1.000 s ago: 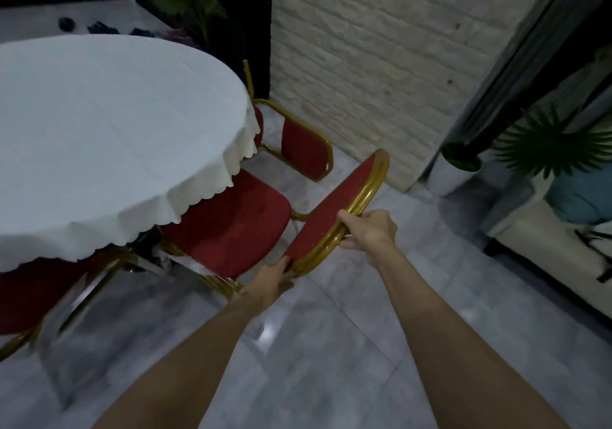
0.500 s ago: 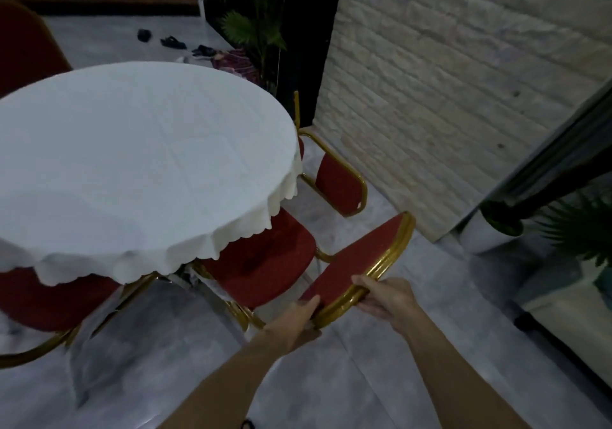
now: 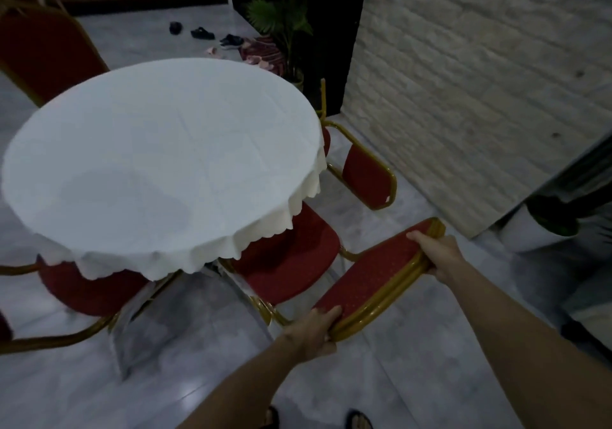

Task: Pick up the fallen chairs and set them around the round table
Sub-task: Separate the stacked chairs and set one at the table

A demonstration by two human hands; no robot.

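Red upholstery, gold metal frame: the held chair [image 3: 291, 256] stands upright at the near right edge of the round table [image 3: 159, 160], its seat partly tucked under the scalloped white tablecloth [image 3: 265, 233]. Both hands grip the top of its backrest. Left hand [image 3: 311, 332] is wrapped around the lower left corner of the backrest, fingers curled over the red padding, thumb under the gold rim. Right hand [image 3: 437, 253] is clamped on the upper right end, fingers over the padded face. A second chair [image 3: 367, 177] sits just beyond, near the pale brick wall [image 3: 480, 97], backrest upright (seat mostly hidden by the table). A third chair [image 3: 82, 289] is at the table's near left, seat under the cloth. A fourth chair back [image 3: 46, 54] rises at far left. Floor is grey marble tile [image 3: 165, 379]. Potted palm [image 3: 281, 21] and scattered sandals [image 3: 202, 33] lie beyond the table.
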